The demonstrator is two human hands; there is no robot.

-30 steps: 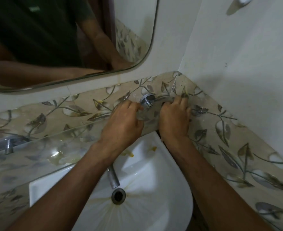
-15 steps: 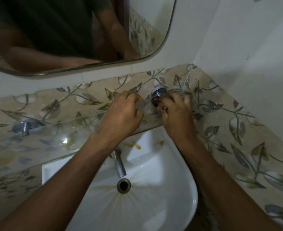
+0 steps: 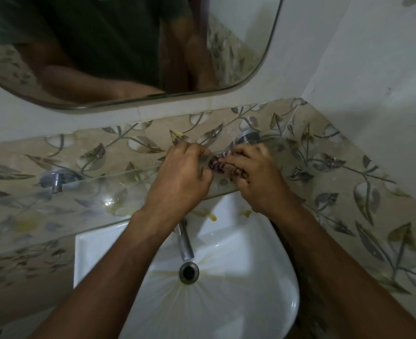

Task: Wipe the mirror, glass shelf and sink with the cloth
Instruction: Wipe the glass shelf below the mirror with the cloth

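Reaching over the sink [image 3: 263, 277], both hands work at the right end of the glass shelf [image 3: 84, 201], and much of what they do is hidden. The cloth [image 3: 220, 165] shows only as a small crumpled patch, dark red with pale checks, peeking out between the two hands; the rest of it is covered by the right hand [image 3: 258, 177], whose fingers are curled over it and press it down on the glass. The left hand [image 3: 180, 179] lies just beside it with its fingers bent toward the cloth's edge; whether they actually pinch the fabric cannot be told, since the fingertips are turned away and the picture is dim.

The shelf is clear glass, so the leaf-patterned tile behind and below shows through it, and its front edge reads only as a pale line. Yellowish smears mark its middle. A chrome bracket [image 3: 55, 178] carries it on the left, and another bracket [image 3: 247, 137] sits just behind the right hand.

The mirror [image 3: 128, 45] above is cut off by the top and left of the frame and reflects a dark shirt and arms. The sink is white, with yellow spots near its back rim, brownish streaks fanning out from the drain [image 3: 189, 272], and a chrome tap [image 3: 185, 243] partly covered by the left forearm.
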